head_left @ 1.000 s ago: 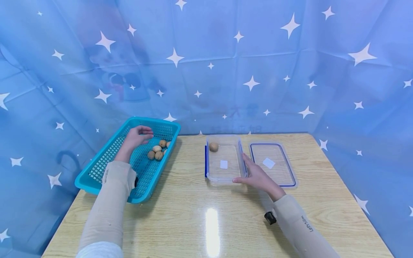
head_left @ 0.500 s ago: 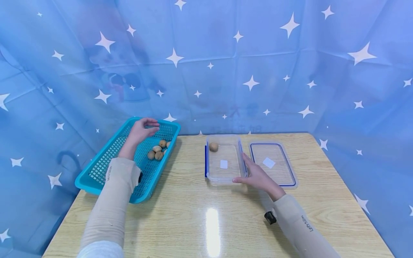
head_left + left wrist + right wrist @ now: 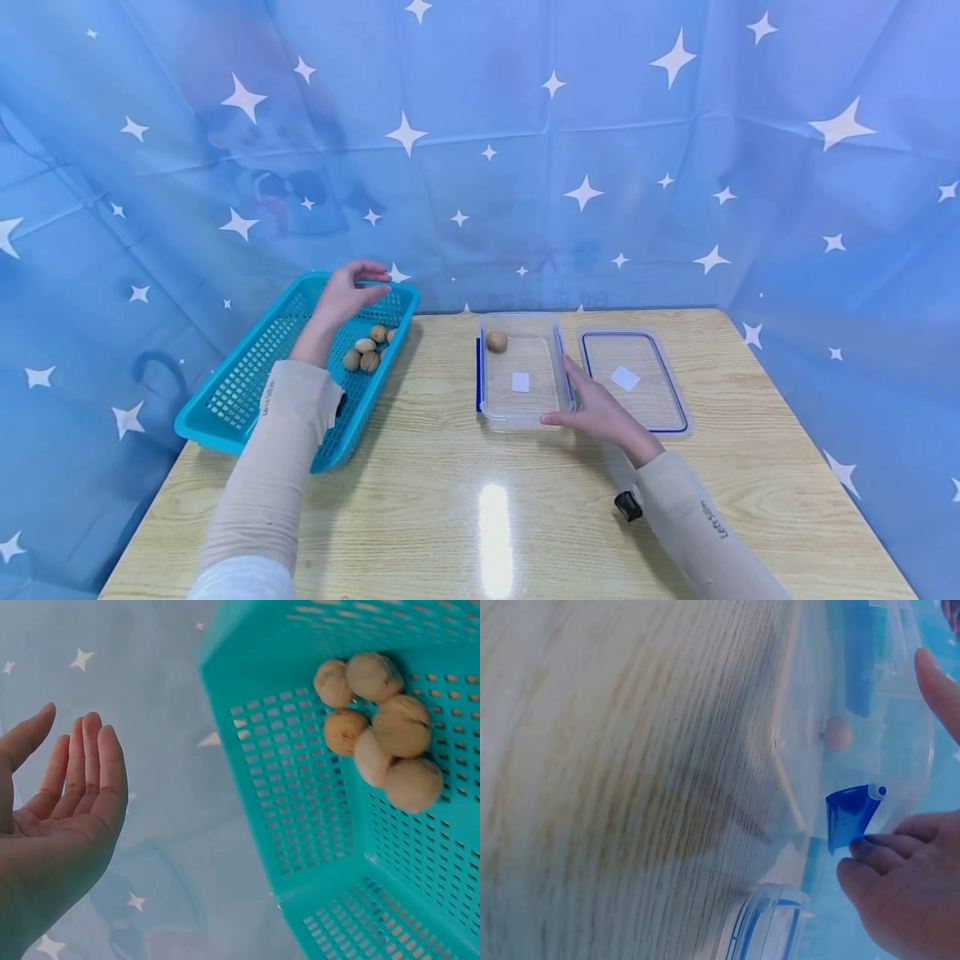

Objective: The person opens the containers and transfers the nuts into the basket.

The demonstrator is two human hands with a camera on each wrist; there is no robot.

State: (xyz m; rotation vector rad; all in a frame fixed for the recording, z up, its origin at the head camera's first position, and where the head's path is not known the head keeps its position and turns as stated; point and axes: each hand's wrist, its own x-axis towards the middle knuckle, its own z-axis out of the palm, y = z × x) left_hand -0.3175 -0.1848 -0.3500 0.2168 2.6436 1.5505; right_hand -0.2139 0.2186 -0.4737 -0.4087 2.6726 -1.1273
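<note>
My left hand (image 3: 347, 296) hangs over the far end of the turquoise basket (image 3: 367, 410), fingers loosely bent and apart from the thumb. In the left wrist view its palm shows with nothing in it. Several walnuts (image 3: 401, 726) lie clustered inside the basket. At the middle of the table stands a clear food container (image 3: 498, 396) with blue latches, and one walnut (image 3: 497, 342) rests in its far left corner. My right hand (image 3: 600, 410) holds the container's near right corner, thumb at the front rim and fingers along the side by the blue latch (image 3: 849, 816).
Right of the container, its clear lid (image 3: 654, 400) with a blue seal lies flat on the wooden table (image 3: 420, 517). A blue star-patterned curtain (image 3: 480, 167) hangs behind and at both sides. The basket's left part overhangs the table edge.
My left hand has moved up and to the right over the basket, its fingers bare throughout. The right hand, the container and the walnuts have stayed where they were.
</note>
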